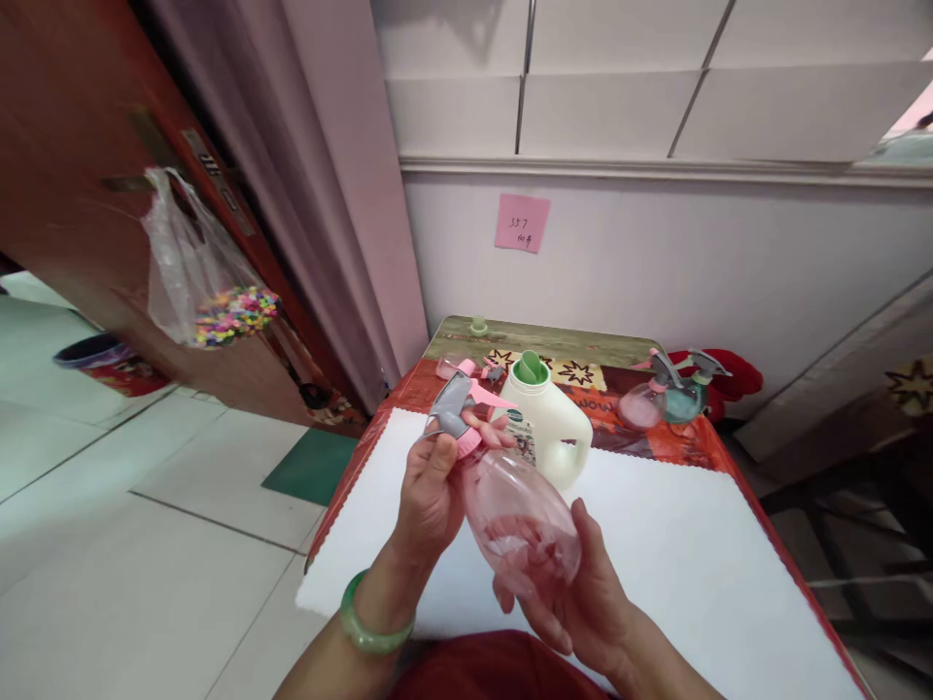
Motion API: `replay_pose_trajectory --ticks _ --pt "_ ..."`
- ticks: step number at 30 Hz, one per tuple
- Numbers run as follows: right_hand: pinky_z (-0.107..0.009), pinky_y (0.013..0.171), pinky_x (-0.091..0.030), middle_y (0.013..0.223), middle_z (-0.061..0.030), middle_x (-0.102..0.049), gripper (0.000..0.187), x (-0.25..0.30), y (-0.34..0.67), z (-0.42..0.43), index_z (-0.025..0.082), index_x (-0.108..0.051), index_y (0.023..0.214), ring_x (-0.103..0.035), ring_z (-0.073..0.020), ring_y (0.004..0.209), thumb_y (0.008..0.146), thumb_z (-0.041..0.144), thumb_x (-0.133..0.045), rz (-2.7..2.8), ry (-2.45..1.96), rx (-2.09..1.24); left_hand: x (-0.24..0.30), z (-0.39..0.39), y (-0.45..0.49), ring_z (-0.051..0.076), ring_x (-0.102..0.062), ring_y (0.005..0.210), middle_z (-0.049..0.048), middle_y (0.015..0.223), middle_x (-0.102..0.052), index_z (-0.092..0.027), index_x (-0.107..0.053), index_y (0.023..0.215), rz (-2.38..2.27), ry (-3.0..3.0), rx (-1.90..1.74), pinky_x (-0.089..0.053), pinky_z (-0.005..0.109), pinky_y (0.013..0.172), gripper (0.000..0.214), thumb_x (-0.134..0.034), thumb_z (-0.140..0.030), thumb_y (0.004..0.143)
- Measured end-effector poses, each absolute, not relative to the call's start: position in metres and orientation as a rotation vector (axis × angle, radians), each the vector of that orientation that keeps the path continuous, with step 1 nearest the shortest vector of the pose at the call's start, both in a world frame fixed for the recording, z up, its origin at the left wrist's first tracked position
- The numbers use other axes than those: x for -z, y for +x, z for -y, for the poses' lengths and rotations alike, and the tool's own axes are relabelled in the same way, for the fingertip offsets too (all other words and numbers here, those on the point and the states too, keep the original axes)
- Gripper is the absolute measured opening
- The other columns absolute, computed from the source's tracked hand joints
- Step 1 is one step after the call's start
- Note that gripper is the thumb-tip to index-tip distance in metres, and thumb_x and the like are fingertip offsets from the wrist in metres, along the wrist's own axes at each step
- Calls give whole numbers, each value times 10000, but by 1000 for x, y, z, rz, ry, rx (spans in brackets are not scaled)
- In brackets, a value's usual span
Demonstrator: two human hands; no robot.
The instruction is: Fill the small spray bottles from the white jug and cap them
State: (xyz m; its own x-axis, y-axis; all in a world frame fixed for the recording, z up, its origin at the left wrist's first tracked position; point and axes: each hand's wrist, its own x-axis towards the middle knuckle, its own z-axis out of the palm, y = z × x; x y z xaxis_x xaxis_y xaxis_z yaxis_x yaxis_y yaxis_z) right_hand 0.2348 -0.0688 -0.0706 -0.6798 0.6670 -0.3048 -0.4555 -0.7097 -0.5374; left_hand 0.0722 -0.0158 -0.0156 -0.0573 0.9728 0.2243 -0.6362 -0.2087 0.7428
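Note:
I hold a clear pink spray bottle (519, 520) tilted over the table. My left hand (430, 491), with a green bangle on its wrist, is closed round the pink collar just under the grey and pink trigger head (459, 406). My right hand (575, 593) cups the bottle's round body from below, fingers curled on it. Just behind the bottle stands a white detergent jug (558, 428) with a green cap.
A white mat (692, 554) covers the red patterned table (700, 442). Two more spray bottles, pink (645, 401) and teal (689, 394), stand at the back right. A small pink bottle (456, 367) lies at the back left. A bag of coloured beads (211, 282) hangs on the door.

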Motion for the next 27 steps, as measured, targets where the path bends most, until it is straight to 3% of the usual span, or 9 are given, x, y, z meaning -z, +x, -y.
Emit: replay_pose_trajectory --ticks 3,6,8,10,12,14,18,21,27 --pt "-163 337 -295 769 -139 -787 921 69 227 67 145 -633 1172 -514 -85 345 732 954 -601 519 -587 -2385 26 17 62 256 -749 980 38 856 -704 -197 -749 954 -580 898 -1638 -548 486 1078 357 -753 -552 908" --pt "-164 369 -338 801 -123 -799 839 73 219 63 176 -620 1147 -556 -93 383 709 885 -714 542 -580 -2285 45 27 55 232 -733 789 81 941 -732 -203 -736 1062 -622 939 -1473 -631 356 705 607 -731 -757 814" --pt "-169 382 -370 802 -121 -790 870 78 215 58 168 -629 1139 -575 -99 407 698 915 -689 588 -588 -2275 60 37 54 192 -669 601 79 882 -732 -209 -696 1186 -616 978 -1235 -505 267 448 779 -831 -781 673" --pt "-197 410 -439 860 -145 -785 979 86 213 50 148 -643 1172 -636 -132 473 684 995 -592 686 -646 -2290 70 44 53 154 -610 506 51 803 -708 -203 -657 1238 -622 994 -1105 -414 227 389 807 -916 -676 638" --pt "-254 467 -523 980 -166 -777 1051 94 215 45 148 -639 1230 -711 -183 591 679 1035 -525 811 -788 -2234 74 42 45 175 -669 604 56 874 -721 -205 -624 1263 -699 1003 -1185 -501 252 490 763 -930 -573 668" --pt "-308 550 -578 1101 -161 -756 1018 103 222 44 179 -609 1306 -749 -219 723 711 1003 -557 901 -979 -2084 73 28 27 249 -740 890 84 1089 -734 -236 -565 1316 -898 1039 -1358 -603 337 719 784 -930 -504 675" --pt "-344 704 -586 1133 -132 -742 817 119 249 56 196 -622 1310 -729 -214 848 812 841 -680 951 -1250 -1919 75 -29 -30 339 -657 1222 119 1332 -660 -237 -503 1382 -1713 1516 -1297 -530 476 1034 853 -925 -428 666" --pt "-362 769 -579 1133 -135 -748 759 129 274 68 180 -686 1232 -717 -217 882 819 817 -700 936 -1382 -1883 94 -75 -58 378 -542 1353 187 1438 -579 -195 -468 1466 -2159 2148 -707 -448 520 1111 786 -825 -331 779" --pt "-368 790 -585 1124 -134 -778 748 139 309 82 191 -755 1173 -716 -224 885 771 821 -742 829 -1541 -1681 141 -144 -40 365 -483 1425 219 1445 -592 -185 -589 1438 -2104 2386 -366 -354 574 1182 663 -615 -18 797"
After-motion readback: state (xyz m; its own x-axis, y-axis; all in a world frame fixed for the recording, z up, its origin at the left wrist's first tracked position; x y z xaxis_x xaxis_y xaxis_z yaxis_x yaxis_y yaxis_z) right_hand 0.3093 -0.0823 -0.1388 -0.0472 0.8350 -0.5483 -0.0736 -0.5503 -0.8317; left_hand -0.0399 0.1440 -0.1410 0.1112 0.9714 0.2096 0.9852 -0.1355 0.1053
